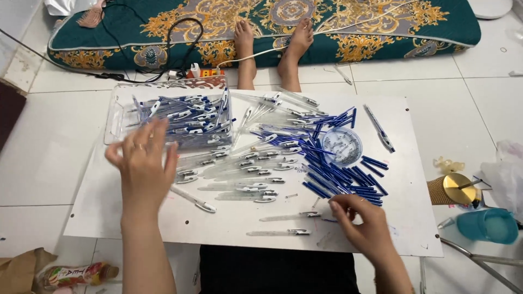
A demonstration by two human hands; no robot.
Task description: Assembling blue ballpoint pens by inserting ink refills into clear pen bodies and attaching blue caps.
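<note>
My left hand (pixel 144 166) hovers with fingers spread and empty beside the clear plastic bin (pixel 117 117) of assembled pens (pixel 190 122), while my right hand (pixel 362 220) pinches a blue pen part (pixel 330 220) under the blue refill pile (pixel 340 179) on the white board (pixel 419 218).

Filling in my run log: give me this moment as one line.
left hand: open, fingers spread near clear bin of pens | right hand: pinching at edge of blue refill pile | surface: white board on floor

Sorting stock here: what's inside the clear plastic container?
The clear plastic container holds a heap of blue-and-white pens. The left hand covers its near corner, and the lower layers are hidden.
</note>
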